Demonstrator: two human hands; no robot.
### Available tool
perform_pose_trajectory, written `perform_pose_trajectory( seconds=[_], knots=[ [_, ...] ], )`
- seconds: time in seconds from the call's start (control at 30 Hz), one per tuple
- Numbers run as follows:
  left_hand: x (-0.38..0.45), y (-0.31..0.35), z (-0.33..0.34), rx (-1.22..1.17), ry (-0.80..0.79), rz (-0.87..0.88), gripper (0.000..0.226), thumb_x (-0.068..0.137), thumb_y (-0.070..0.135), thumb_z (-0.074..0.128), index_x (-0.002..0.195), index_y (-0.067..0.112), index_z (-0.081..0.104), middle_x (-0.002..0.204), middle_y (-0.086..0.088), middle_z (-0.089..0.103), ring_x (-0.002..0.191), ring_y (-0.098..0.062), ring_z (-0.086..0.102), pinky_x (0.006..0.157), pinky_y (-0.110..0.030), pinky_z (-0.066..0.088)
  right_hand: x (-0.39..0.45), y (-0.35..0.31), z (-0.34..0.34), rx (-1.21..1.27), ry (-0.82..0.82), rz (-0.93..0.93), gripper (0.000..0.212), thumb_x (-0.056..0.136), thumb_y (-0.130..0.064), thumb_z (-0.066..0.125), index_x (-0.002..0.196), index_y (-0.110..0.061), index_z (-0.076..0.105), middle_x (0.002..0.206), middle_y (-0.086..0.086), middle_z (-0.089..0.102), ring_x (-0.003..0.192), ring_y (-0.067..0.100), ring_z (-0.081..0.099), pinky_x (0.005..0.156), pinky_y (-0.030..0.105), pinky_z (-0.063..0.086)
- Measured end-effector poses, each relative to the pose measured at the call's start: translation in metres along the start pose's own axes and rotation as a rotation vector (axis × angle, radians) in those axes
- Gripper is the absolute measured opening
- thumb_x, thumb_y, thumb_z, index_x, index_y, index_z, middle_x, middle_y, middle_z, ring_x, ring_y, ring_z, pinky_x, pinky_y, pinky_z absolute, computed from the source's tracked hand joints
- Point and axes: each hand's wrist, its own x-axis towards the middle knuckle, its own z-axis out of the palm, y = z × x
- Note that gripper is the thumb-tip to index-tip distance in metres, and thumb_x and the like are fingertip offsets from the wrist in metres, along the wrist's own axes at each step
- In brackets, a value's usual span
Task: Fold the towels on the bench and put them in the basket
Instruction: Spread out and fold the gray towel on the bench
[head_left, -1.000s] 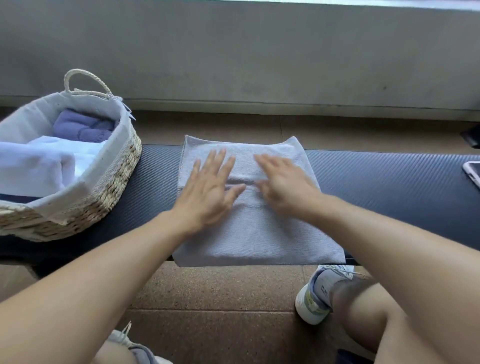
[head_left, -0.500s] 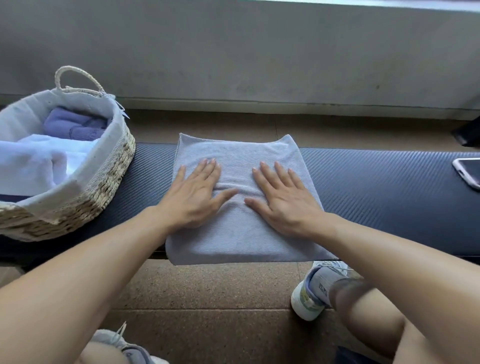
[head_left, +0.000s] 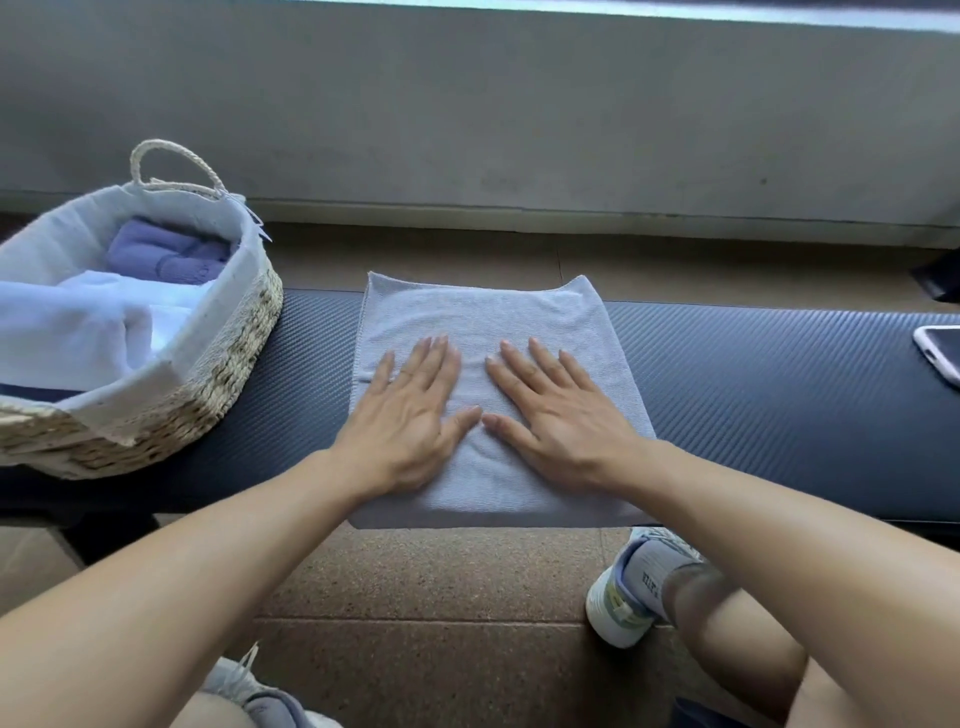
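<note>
A light grey towel lies folded flat across the dark bench, its near edge hanging a little over the front. My left hand presses flat on the towel's left half, fingers straight and pointing away. My right hand presses flat on its right half, and the two thumbs almost meet in the middle. At the bench's left end stands the woven basket with a pale cloth lining, holding a folded white towel and a folded purple towel.
A phone in a pale case lies on the bench at the far right edge. A grey wall runs behind the bench. My shoes stand on the tiled floor below the front edge.
Both hands have slid back towards me over the towel and spread slightly apart, flattening it. The towel looks smoother.
</note>
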Motion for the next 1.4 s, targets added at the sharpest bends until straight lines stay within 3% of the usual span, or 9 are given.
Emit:
perform_pose_trajectory(
  seconds=[0.2, 0.3, 0.4, 0.57, 0.67, 0.8, 1.0, 1.13, 1.4],
  knots=[
    [-0.014, -0.004, -0.008, -0.056, -0.062, -0.157, 0.097, 0.090, 0.078, 0.003, 0.157, 0.012, -0.020, 0.163, -0.006, -0.030, 0.149, -0.018, -0.031, 0.124, -0.039, -0.016, 0.006, 0.017, -0.012, 0.055, 0.297, 0.171, 0.084, 0.097, -0.072, 0.014, 0.162, -0.023, -0.008, 0.170, -0.004, -0.011, 0.155, 0.018, -0.021, 0.126, 0.039, -0.012],
    [-0.017, -0.006, -0.010, -0.063, 0.019, -0.228, 0.091, 0.094, 0.072, 0.003, 0.157, 0.010, -0.019, 0.163, -0.010, -0.030, 0.149, -0.019, -0.032, 0.123, -0.035, -0.017, 0.004, 0.028, -0.014, 0.048, 0.188, 0.217, 0.084, 0.098, -0.072, 0.015, 0.162, -0.024, -0.008, 0.169, -0.004, -0.016, 0.153, 0.017, -0.025, 0.126, 0.040, -0.013],
    [-0.017, -0.012, -0.010, -0.024, -0.044, -0.193, 0.092, 0.093, 0.074, 0.003, 0.157, 0.011, -0.019, 0.164, -0.008, -0.028, 0.150, -0.017, -0.030, 0.125, -0.038, -0.014, 0.001, 0.027, -0.006, 0.072, 0.044, 0.208, 0.087, 0.094, -0.076, 0.011, 0.161, -0.025, -0.012, 0.169, -0.005, -0.018, 0.153, 0.015, -0.025, 0.126, 0.041, -0.012],
    [-0.016, -0.009, -0.010, 0.056, 0.042, -0.146, 0.089, 0.093, 0.074, -0.003, 0.158, 0.015, -0.017, 0.165, -0.005, -0.027, 0.149, -0.016, -0.031, 0.124, -0.040, -0.017, 0.005, 0.016, -0.021, 0.066, 0.221, 0.165, 0.084, 0.098, -0.070, 0.015, 0.162, -0.021, -0.009, 0.168, -0.006, -0.016, 0.154, 0.014, -0.023, 0.126, 0.038, -0.011],
    [-0.016, 0.000, -0.011, -0.006, 0.080, -0.052, 0.087, 0.088, 0.070, -0.008, 0.160, 0.020, -0.011, 0.166, 0.001, -0.023, 0.149, -0.013, -0.032, 0.123, -0.038, -0.018, 0.002, 0.000, -0.009, 0.037, 0.117, 0.090, 0.084, 0.097, -0.070, 0.013, 0.162, -0.022, -0.006, 0.169, -0.006, -0.013, 0.154, 0.015, -0.021, 0.126, 0.037, -0.013],
    [-0.018, 0.009, -0.005, 0.022, -0.046, 0.095, 0.075, 0.098, 0.065, 0.003, 0.161, 0.026, -0.010, 0.167, 0.007, -0.019, 0.150, -0.012, -0.029, 0.125, -0.042, -0.013, 0.000, -0.002, 0.003, 0.073, 0.055, 0.076, 0.081, 0.101, -0.068, 0.016, 0.163, -0.020, -0.002, 0.170, -0.006, -0.008, 0.155, 0.013, -0.017, 0.126, 0.037, -0.010],
    [-0.020, 0.012, -0.005, -0.002, 0.077, 0.069, 0.076, 0.097, 0.063, 0.000, 0.162, 0.024, -0.004, 0.168, 0.006, -0.016, 0.151, -0.010, -0.026, 0.125, -0.042, -0.012, -0.002, -0.008, 0.002, 0.017, 0.099, 0.024, 0.077, 0.103, -0.064, 0.015, 0.163, -0.020, -0.003, 0.170, -0.005, -0.009, 0.155, 0.013, -0.018, 0.127, 0.038, -0.009],
    [-0.021, 0.016, -0.003, 0.009, -0.057, 0.052, 0.074, 0.098, 0.066, 0.005, 0.160, 0.029, -0.012, 0.166, 0.008, -0.023, 0.150, -0.012, -0.030, 0.124, -0.044, -0.014, 0.000, -0.007, -0.001, 0.063, 0.008, 0.041, 0.073, 0.104, -0.060, 0.016, 0.163, -0.021, -0.001, 0.170, -0.006, -0.007, 0.155, 0.013, -0.016, 0.126, 0.037, -0.010],
    [-0.015, 0.020, -0.003, 0.025, -0.049, 0.049, 0.072, 0.098, 0.067, 0.004, 0.159, 0.033, -0.014, 0.166, 0.007, -0.023, 0.150, -0.014, -0.030, 0.123, -0.048, -0.015, 0.002, 0.006, -0.002, 0.043, -0.009, 0.119, 0.077, 0.100, -0.065, 0.010, 0.162, -0.023, -0.007, 0.169, -0.007, -0.015, 0.154, 0.013, -0.022, 0.126, 0.038, -0.011]
  ],
)
